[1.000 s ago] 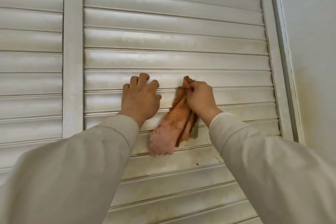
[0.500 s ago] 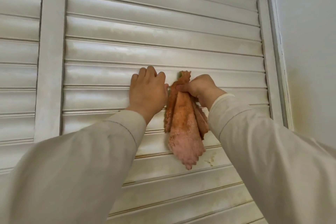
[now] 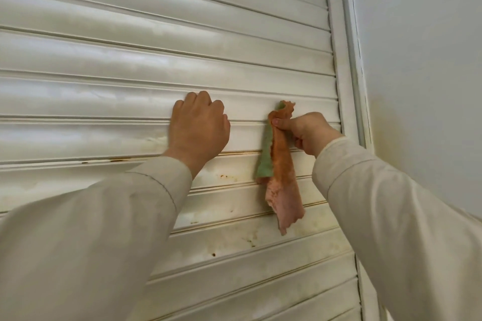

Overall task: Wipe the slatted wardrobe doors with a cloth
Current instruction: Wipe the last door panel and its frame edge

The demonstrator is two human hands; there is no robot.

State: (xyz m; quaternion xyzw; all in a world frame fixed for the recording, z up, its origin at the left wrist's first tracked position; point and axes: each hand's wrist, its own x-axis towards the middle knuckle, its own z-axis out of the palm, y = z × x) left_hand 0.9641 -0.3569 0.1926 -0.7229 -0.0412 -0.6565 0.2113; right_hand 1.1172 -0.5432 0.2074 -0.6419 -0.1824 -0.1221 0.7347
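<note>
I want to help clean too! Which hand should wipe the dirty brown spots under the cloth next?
The right hand. It already pinches the orange cloth, which hangs over the stained slats below. The left hand holds no cloth and rests on the door, fingers curled over a slat edge.

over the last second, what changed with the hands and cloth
The right hand slid the cloth rightward along the slats, toward the door's right frame, and the cloth's green side now shows. It hangs straighter than before. The left hand stayed braced on the door; the right hand kept pinching the cloth's top.
</note>
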